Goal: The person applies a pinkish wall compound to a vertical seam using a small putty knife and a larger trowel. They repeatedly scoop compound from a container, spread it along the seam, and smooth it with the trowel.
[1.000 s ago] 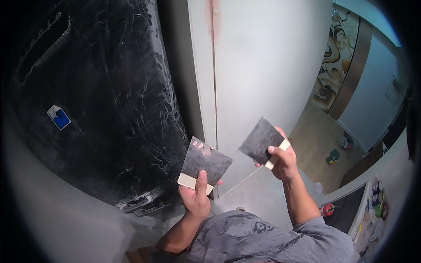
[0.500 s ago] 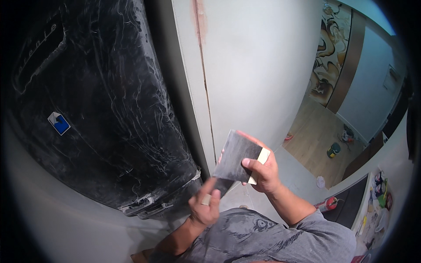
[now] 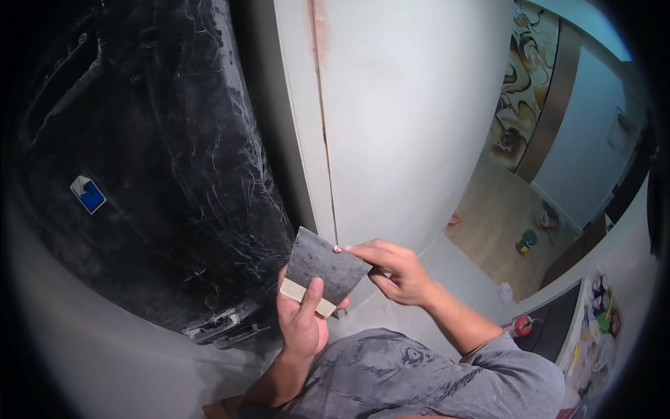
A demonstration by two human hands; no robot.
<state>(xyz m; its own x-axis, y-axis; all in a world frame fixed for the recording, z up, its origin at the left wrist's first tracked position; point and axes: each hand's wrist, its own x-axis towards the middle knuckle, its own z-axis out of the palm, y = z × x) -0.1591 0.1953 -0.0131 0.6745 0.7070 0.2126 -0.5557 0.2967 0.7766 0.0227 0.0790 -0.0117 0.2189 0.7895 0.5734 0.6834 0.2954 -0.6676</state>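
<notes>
A flat scraper with a wide grey blade (image 3: pixel 324 262) and a cream back strip is gripped in my left hand (image 3: pixel 301 325), its thumb across the strip. My right hand (image 3: pixel 399 272) is closed at the blade's upper right edge, fingertips pressed against it. Next to the index fingertip sits a small pinkish dab (image 3: pixel 338 249), perhaps filler. Below the strip a bit of metal (image 3: pixel 340 314) shows, possibly a second scraper; most of it is hidden. Just beyond the hands runs a dark vertical groove (image 3: pixel 324 133) in a white panel (image 3: pixel 412 119), with a pinkish smear near its top.
A tall black fridge-like cabinet (image 3: pixel 153 160) under wrinkled film stands at left. At right a dark shelf unit (image 3: pixel 551 318) carries tools and small containers, with a red cylinder (image 3: pixel 520 326) beside it. A dark bucket (image 3: pixel 527 241) stands on the wooden floor (image 3: pixel 488 216).
The wide-bladed scraper has passed from my right hand to my left and swung so its cream strip faces down. My right fingers have moved onto the blade's edge.
</notes>
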